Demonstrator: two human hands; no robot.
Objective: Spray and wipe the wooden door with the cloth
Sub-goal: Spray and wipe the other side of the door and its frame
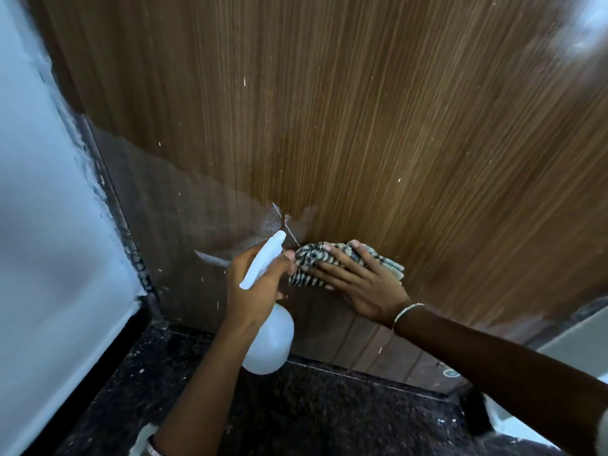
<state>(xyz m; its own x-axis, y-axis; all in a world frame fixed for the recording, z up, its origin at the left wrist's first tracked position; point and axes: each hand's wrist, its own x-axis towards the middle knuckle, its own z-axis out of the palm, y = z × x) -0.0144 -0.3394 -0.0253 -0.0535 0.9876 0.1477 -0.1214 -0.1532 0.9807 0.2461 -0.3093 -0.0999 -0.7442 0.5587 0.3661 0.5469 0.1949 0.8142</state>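
Brown wood-grain door (362, 110) shows a wet lower patch; upper panel appears untreated. Left hand (256, 284) grips white plastic spray bottle (268, 340); right hand (358, 284) presses checked cloth (329, 258) flat against it.

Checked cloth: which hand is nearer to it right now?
Right. The right hand lies flat on the cloth, pressing it against the door. The left hand grips the spray bottle just left of the cloth, close to its edge.

Dark speckled floor (312, 419) at the foot of the wooden door (362, 126), white wall (49, 258) at left.
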